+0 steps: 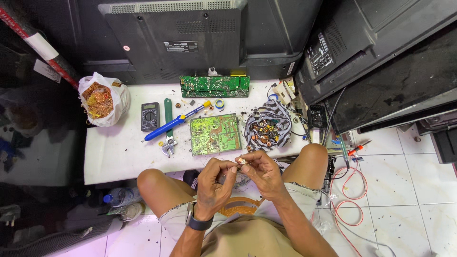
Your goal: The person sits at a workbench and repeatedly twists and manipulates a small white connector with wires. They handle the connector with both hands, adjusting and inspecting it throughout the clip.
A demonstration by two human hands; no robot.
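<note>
My left hand [215, 183] and my right hand [262, 172] meet above my lap, both pinching a small pale component [242, 162] between their fingertips. A dark watch sits on my left wrist. Just beyond the hands, a green circuit board [213, 134] lies on the low white table [114, 157]. Beside it a striped cloth [281, 114] holds several small copper coils [264, 131].
On the table lie a blue-handled soldering iron [172, 123], an adjustable wrench [168, 138], a grey multimeter [150, 116], a second green board [214, 86] and a white bag of copper wire [100, 101]. Black television backs stand behind and at right. Red cable [352, 200] loops on the tiled floor.
</note>
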